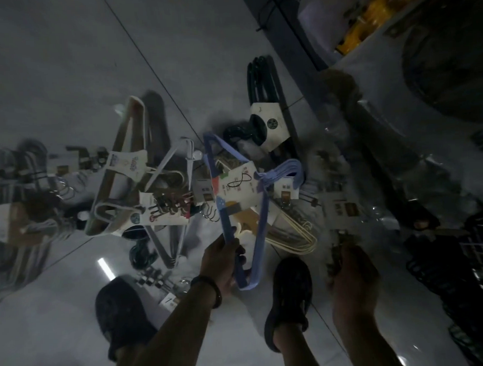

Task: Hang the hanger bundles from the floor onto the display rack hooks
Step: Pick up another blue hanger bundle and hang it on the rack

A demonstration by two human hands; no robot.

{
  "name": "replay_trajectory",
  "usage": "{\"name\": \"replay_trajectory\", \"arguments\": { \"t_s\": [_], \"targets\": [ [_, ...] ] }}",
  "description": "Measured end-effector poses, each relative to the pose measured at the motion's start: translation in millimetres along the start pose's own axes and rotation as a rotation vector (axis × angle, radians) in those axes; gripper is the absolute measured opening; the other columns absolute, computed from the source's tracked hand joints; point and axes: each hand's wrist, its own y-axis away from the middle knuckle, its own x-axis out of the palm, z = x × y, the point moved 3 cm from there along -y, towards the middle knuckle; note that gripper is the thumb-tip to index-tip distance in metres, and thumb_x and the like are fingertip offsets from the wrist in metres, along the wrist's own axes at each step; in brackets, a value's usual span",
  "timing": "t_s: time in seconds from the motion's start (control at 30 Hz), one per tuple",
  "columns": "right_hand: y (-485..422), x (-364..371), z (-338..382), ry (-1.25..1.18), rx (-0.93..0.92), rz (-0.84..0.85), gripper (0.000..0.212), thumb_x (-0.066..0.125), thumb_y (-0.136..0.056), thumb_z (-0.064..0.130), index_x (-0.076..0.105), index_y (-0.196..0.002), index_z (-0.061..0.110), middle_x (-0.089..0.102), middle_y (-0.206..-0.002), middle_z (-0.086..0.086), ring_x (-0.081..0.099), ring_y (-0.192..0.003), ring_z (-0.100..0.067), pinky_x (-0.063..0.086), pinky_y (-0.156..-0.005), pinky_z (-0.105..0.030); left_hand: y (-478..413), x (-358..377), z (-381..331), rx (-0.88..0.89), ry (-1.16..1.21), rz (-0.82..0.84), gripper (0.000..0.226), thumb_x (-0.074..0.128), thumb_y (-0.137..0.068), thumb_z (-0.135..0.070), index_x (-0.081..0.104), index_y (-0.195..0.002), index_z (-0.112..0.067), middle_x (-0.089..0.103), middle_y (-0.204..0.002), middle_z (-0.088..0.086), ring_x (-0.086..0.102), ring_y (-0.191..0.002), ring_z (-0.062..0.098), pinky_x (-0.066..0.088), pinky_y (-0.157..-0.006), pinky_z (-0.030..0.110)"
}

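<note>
My left hand [224, 261] grips a blue hanger bundle [259, 217] by its lower corner; the bundle carries a white label card and its hooks point right. My right hand [350, 272] is closed around a dark clip-hanger bundle [338, 246], whose details are blurred. More hanger bundles lie on the pale tiled floor: a dark green one [262, 100] with a white card at the back, a cream and beige one [124, 165] to the left, a cream wire one [294, 235] under the blue bundle, and a bundle of small clips [171, 205].
My two feet in dark sandals [289, 293] stand on the floor near the bottom. A grey blurred heap of hangers [25, 206] lies at far left. Dark racks and wrapped goods [456, 257] crowd the right side, with yellow packaging [366, 17] at the top right.
</note>
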Motion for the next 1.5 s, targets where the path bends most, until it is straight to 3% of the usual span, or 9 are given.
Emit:
{"name": "replay_trajectory", "arguments": {
  "t_s": [0.17,0.33,0.43,0.53,0.73,0.87,0.93,1.33,1.5],
  "targets": [
    [-23.5,43.3,-37.4,-0.027,-0.019,0.111,0.019,0.051,-0.11,0.029,0.065,-0.118,0.018,0.073,-0.111,-0.012,0.071,-0.093,-0.021,0.053,-0.071,-0.034,-2.0,-26.9,-14.9,0.022,-0.134,0.15,0.035,0.052,-0.109,-0.018,0.059,-0.143,-0.02,0.07,-0.117,0.024,0.067,-0.106,0.041,0.049,-0.106,0.064],
    [-32.0,81.7,-26.7,0.156,0.255,0.323,0.076,0.047,-0.103,0.063,0.038,-0.158,0.012,0.046,-0.157,-0.025,0.049,-0.139,-0.044,0.043,-0.103,-0.045,6.0,-43.5,-15.6,0.1,-0.181,0.288,0.043,0.061,-0.101,-0.021,0.06,-0.144,-0.02,0.06,-0.133,0.034,0.06,-0.121,0.054,0.045,-0.108,0.068],
    [3.8,92.9,6.0,-0.162,0.201,0.554,0.105,0.077,-0.061,0.075,0.055,-0.142,0.012,0.069,-0.133,-0.008,0.064,-0.127,-0.028,0.051,-0.097,-0.041,12.9,-40.7,-15.7,0.191,-0.245,0.26,0.035,0.061,-0.103,-0.016,0.064,-0.137,-0.026,0.066,-0.125,0.031,0.063,-0.116,0.05,0.051,-0.105,0.062],
    [34.3,112.7,17.9,-0.201,0.017,0.798,0.036,0.085,-0.088,0.031,0.064,-0.116,0.021,0.078,-0.095,0.017,0.073,-0.088,0.002,0.058,-0.074,-0.017,21.5,-41.9,-21.5,0.296,-0.399,0.165,0.024,0.057,-0.106,-0.014,0.069,-0.121,-0.028,0.076,-0.113,0.015,0.072,-0.107,0.034,0.06,-0.095,0.047],
    [39.7,155.2,48.9,-0.284,-0.074,0.547,0.053,0.088,-0.072,0.031,0.069,-0.111,0.001,0.075,-0.095,-0.015,0.074,-0.075,-0.025,0.064,-0.069,-0.043,41.6,-74.0,-29.1,0.343,-0.706,0.307,0.031,0.048,-0.104,-0.045,0.069,-0.122,-0.033,0.075,-0.117,-0.004,0.069,-0.107,0.011,0.059,-0.09,0.031],
    [36.6,172.3,47.7,-0.475,0.091,0.54,0.039,0.073,-0.079,-0.006,0.067,-0.115,0.007,0.066,-0.097,-0.02,0.068,-0.086,-0.035,0.058,-0.082,-0.068,-2.7,-160.3,-42.1,0.187,-0.42,-0.247,0.03,0.053,-0.105,-0.041,0.073,-0.097,-0.02,0.073,-0.096,0.004,0.069,-0.097,0.034,0.058,-0.083,0.046],
    [41.5,173.8,47.4,-0.467,0.068,0.523,0.048,0.072,-0.07,0.001,0.069,-0.115,0.016,0.07,-0.104,-0.019,0.071,-0.089,-0.035,0.063,-0.077,-0.062,-30.0,-201.9,-48.6,0.143,-0.491,-0.502,0.033,0.076,-0.086,-0.041,0.066,-0.097,-0.011,0.069,-0.09,0.006,0.071,-0.088,0.037,0.063,-0.077,0.048],
    [66.8,145.0,44.1,-0.156,-0.19,0.395,0.068,0.081,-0.062,0.036,0.064,-0.122,0.01,0.074,-0.095,-0.006,0.07,-0.064,-0.015,0.054,-0.049,-0.034,-96.9,-215.8,-77.0,0.275,-0.534,-0.295,0.074,0.088,-0.067,-0.044,0.056,-0.131,-0.023,0.068,-0.12,-0.006,0.064,-0.11,0.023,0.054,-0.097,0.043],
    [94.8,127.2,46.7,-0.23,-0.147,0.461,0.035,0.074,-0.068,0.013,0.065,-0.101,0.008,0.059,-0.069,-0.01,0.053,-0.048,-0.025,0.045,-0.045,-0.033,-17.7,-177.3,-92.2,0.376,-0.835,-0.423,0.044,0.075,-0.068,-0.06,0.057,-0.074,-0.02,0.064,-0.072,-0.006,0.064,-0.071,0.019,0.048,-0.06,0.027]
  ]
}}
